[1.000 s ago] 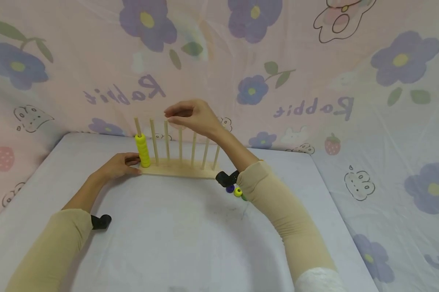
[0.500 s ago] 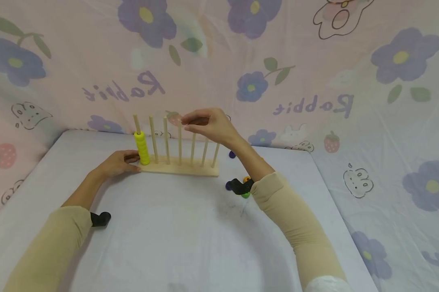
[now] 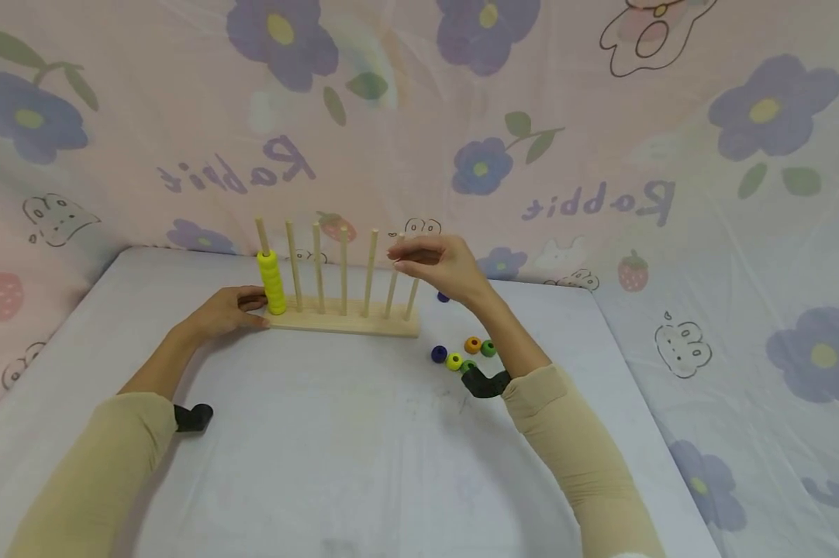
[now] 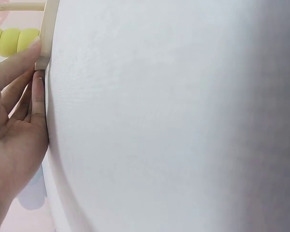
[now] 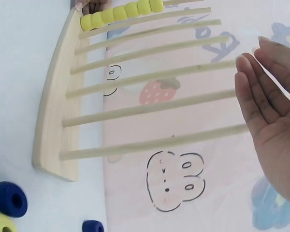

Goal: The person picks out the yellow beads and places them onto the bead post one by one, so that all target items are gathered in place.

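Observation:
A wooden bead rack [image 3: 350, 325] with a row of upright pegs stands towards the back of the table. Yellow beads [image 3: 271, 285] are stacked on its leftmost peg, whose top sticks out bare. My left hand [image 3: 220, 314] holds the left end of the rack's base, thumb and fingers about it; the left wrist view shows this hand [image 4: 19, 145] close up beside the yellow beads. My right hand [image 3: 447, 267] hovers by the tops of the right-hand pegs, fingers loosely bent and apart from the thumb, with nothing seen in it. Those right-hand pegs carry no beads.
Right of the rack lie loose beads: a dark blue bead [image 3: 439, 354], a yellow bead [image 3: 454, 361], an orange bead [image 3: 472, 345] and green ones [image 3: 488, 348]. Another blue bead [image 3: 443, 296] lies farther back. A patterned cloth [image 3: 391, 116] hangs behind the table.
My right hand has moved right and a little down, from above the third peg to the right-hand pegs, uncovering more loose beads. My left hand stays on the base.

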Demonstrator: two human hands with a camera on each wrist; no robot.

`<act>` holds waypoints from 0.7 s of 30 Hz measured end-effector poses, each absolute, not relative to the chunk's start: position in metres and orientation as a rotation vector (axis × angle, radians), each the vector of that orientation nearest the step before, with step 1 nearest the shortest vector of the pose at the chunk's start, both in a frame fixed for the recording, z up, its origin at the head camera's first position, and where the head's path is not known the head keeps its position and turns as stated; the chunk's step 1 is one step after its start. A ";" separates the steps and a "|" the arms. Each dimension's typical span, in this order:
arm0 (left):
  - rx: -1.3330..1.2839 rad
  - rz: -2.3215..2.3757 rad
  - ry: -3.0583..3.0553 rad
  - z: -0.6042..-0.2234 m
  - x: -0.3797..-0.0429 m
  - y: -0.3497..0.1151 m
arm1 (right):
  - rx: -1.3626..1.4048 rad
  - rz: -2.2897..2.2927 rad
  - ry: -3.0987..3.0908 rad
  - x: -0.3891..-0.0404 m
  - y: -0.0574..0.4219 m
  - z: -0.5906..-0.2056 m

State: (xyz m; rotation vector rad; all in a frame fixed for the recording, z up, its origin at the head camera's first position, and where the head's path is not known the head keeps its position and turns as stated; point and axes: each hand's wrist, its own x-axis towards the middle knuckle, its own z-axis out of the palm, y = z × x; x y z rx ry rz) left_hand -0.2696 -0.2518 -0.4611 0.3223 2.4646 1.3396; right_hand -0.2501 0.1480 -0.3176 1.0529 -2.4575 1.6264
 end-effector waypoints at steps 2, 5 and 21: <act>0.329 1.337 2.463 -0.462 -0.270 -0.252 | 1.038 1.630 -2.464 -0.249 0.154 -0.323; 0.334 1.329 2.472 -0.462 -0.272 -0.252 | 1.002 1.613 -2.489 -0.249 0.163 -0.333; 0.344 1.325 2.464 -0.463 -0.273 -0.253 | 0.747 1.642 -2.619 -0.208 0.196 -0.356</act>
